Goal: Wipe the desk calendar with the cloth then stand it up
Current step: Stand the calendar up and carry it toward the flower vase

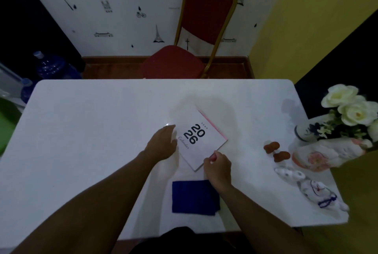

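Note:
A white desk calendar printed "2026" lies flat and turned at an angle near the middle of the white table, with a pink edge along its far right side. My left hand rests with fingers spread against the calendar's left edge. My right hand pinches the calendar's near corner between thumb and fingers. A folded blue cloth lies flat on the table just below the calendar, near the front edge, partly under my right wrist.
At the table's right stand a vase of white flowers, a white ceramic figure, two small brown pieces and small white figurines. A red chair faces the far edge. Blue water bottles stand at the far left.

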Available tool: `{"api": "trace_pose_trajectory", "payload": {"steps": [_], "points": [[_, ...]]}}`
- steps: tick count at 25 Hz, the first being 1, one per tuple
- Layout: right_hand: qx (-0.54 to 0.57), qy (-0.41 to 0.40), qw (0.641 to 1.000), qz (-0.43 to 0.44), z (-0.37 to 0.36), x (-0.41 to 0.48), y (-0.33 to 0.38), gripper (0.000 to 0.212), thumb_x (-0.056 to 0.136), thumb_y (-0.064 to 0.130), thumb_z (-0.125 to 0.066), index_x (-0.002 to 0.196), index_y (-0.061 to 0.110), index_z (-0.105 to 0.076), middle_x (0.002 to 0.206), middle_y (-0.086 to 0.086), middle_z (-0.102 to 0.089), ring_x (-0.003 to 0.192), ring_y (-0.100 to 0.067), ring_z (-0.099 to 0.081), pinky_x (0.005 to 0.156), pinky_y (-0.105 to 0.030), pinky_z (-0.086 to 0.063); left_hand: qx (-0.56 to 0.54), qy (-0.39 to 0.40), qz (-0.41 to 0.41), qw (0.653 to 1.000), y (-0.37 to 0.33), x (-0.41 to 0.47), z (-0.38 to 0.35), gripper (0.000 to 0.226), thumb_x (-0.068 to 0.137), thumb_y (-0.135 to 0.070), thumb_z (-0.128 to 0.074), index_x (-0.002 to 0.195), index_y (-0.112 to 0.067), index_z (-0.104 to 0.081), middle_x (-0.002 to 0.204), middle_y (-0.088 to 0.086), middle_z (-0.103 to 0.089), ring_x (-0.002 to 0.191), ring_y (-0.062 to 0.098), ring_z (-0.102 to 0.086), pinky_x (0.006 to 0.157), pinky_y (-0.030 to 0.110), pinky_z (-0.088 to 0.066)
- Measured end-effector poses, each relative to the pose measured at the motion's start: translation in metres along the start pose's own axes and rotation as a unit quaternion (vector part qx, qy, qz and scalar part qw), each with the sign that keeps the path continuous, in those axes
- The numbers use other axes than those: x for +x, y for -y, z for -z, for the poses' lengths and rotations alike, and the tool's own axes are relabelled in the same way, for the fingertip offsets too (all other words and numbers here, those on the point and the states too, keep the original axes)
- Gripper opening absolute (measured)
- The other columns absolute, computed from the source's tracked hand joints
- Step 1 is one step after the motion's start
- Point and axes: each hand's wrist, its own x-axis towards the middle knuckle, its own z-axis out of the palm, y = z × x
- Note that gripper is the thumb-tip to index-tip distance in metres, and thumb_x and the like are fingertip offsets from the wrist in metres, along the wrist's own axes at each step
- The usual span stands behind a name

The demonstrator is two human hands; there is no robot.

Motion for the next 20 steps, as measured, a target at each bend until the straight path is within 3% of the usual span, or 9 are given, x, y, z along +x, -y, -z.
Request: {"api": "trace_pose_trajectory", "payload": {"steps": [2, 5, 7, 9, 10, 12, 16, 20], "points": [[0.025, -0.016, 0.999, -0.039, -0.003, 0.008, 0.001, 0.019, 0.088, 0.019, -0.064, 0.071, 0.015, -0.056, 0.076, -0.004, -0.064, 0.068, -0.018, -0.061, 0.062, -0.035, -0.054, 0.004, 0.017, 0.023, 1.0, -0.003, 0.024, 0.008, 0.061, 0.107, -0.023, -0.047, 0.162, -0.005, -0.029, 0.169, 0.014, -0.035, 0.157, 0.03, -0.033, 0.129, 0.044, -0.026], [0.066, -0.04, 0.993, -0.092, -0.009, 0.011, 0.004, 0.022, 0.087, 0.018, -0.065, 0.069, 0.017, -0.054, 0.071, 0.0, -0.06, 0.065, -0.016, -0.056, 0.054, -0.025, -0.041, 0.011, 0.048, 0.049, 0.998, -0.005, 0.049, 0.007, 0.057, 0.104, -0.012, -0.045, 0.156, 0.007, -0.031, 0.165, 0.026, -0.033, 0.156, 0.04, -0.03, 0.128, 0.048, -0.026], [0.092, -0.047, 0.988, -0.118, -0.01, 0.011, 0.007, 0.014, 0.089, 0.018, -0.066, 0.077, 0.014, -0.06, 0.082, -0.004, -0.066, 0.073, -0.018, -0.062, 0.058, -0.024, -0.044, -0.015, 0.057, 0.06, 0.996, -0.007, 0.057, 0.002, 0.041, 0.099, -0.002, -0.044, 0.137, 0.013, -0.043, 0.146, 0.032, -0.047, 0.139, 0.048, -0.043, 0.115, 0.05, -0.04], [0.115, -0.046, 0.984, -0.127, -0.012, 0.011, 0.007, 0.008, 0.091, 0.016, -0.065, 0.085, 0.012, -0.065, 0.093, -0.007, -0.068, 0.082, -0.02, -0.066, 0.062, -0.023, -0.046, -0.048, 0.04, 0.066, 0.996, -0.01, 0.059, -0.004, 0.019, 0.094, 0.004, -0.043, 0.111, 0.004, -0.051, 0.121, 0.027, -0.058, 0.118, 0.047, -0.055, 0.09, 0.042, -0.049], [0.127, -0.048, 0.982, -0.129, -0.014, 0.01, 0.007, 0.005, 0.092, 0.016, -0.065, 0.089, 0.012, -0.067, 0.097, -0.007, -0.069, 0.085, -0.021, -0.067, 0.061, -0.021, -0.046, -0.064, 0.025, 0.064, 0.996, -0.011, 0.059, -0.007, 0.014, 0.094, 0.004, -0.042, 0.104, -0.001, -0.051, 0.114, 0.024, -0.061, 0.111, 0.045, -0.059, 0.085, 0.04, -0.05], [0.16, -0.062, 0.976, -0.131, -0.014, 0.008, 0.007, 0.009, 0.092, 0.017, -0.066, 0.1, 0.016, -0.07, 0.101, -0.005, -0.07, 0.091, -0.021, -0.069, 0.061, -0.021, -0.048, -0.091, -0.006, 0.068, 0.993, -0.011, 0.054, -0.006, 0.022, 0.097, 0.0, -0.044, 0.115, -0.001, -0.056, 0.12, 0.02, -0.066, 0.114, 0.04, -0.063, 0.094, 0.043, -0.056], [0.229, -0.069, 0.961, -0.137, -0.011, 0.011, 0.006, 0.025, 0.09, 0.016, -0.072, 0.113, 0.023, -0.072, 0.102, 0.001, -0.073, 0.091, -0.017, -0.07, 0.079, -0.037, -0.064, -0.149, -0.05, 0.109, 0.982, -0.007, 0.042, -0.005, 0.051, 0.099, -0.003, -0.056, 0.149, -0.006, -0.049, 0.15, 0.016, -0.055, 0.14, 0.033, -0.05, 0.11, 0.033, -0.04], [0.255, -0.048, 0.958, -0.121, -0.001, 0.019, 0.009, 0.032, 0.087, 0.01, -0.074, 0.115, 0.025, -0.073, 0.096, 0.004, -0.075, 0.089, -0.018, -0.071, 0.078, -0.04, -0.065, -0.177, -0.068, 0.127, 0.974, -0.003, 0.031, -0.006, 0.063, 0.092, -0.002, -0.072, 0.15, -0.01, -0.049, 0.148, 0.011, -0.056, 0.135, 0.028, -0.055, 0.107, 0.032, -0.046]]}}
